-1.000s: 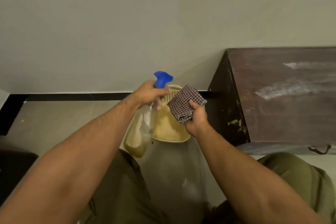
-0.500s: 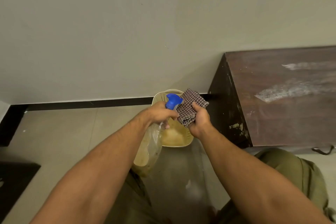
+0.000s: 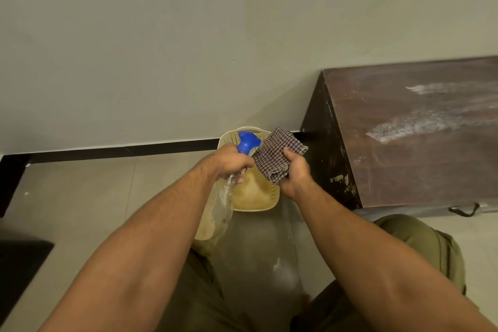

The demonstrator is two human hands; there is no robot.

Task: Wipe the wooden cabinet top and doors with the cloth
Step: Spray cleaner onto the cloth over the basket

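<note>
My right hand (image 3: 295, 174) grips a folded checked cloth (image 3: 277, 158) in front of me. Close beside it, my left hand (image 3: 229, 163) grips the neck of a clear spray bottle (image 3: 215, 221) with a blue trigger head (image 3: 248, 141); the nozzle points at the cloth. The bottle holds yellowish liquid and hangs tilted below my hand. The dark wooden cabinet (image 3: 420, 148) stands to the right against the wall. Its top shows pale streaks of white residue. The cabinet doors are out of sight.
A cream perforated plastic basket (image 3: 256, 203) sits on the tiled floor under my hands, next to the cabinet's left side. A black skirting runs along the wall. A dark object (image 3: 18, 267) lies at the left edge. My knees in olive trousers are below.
Both hands have dropped lower and closer to the basket. The bottle's blue head has come right up against the cloth. The view has tipped slightly downward.
</note>
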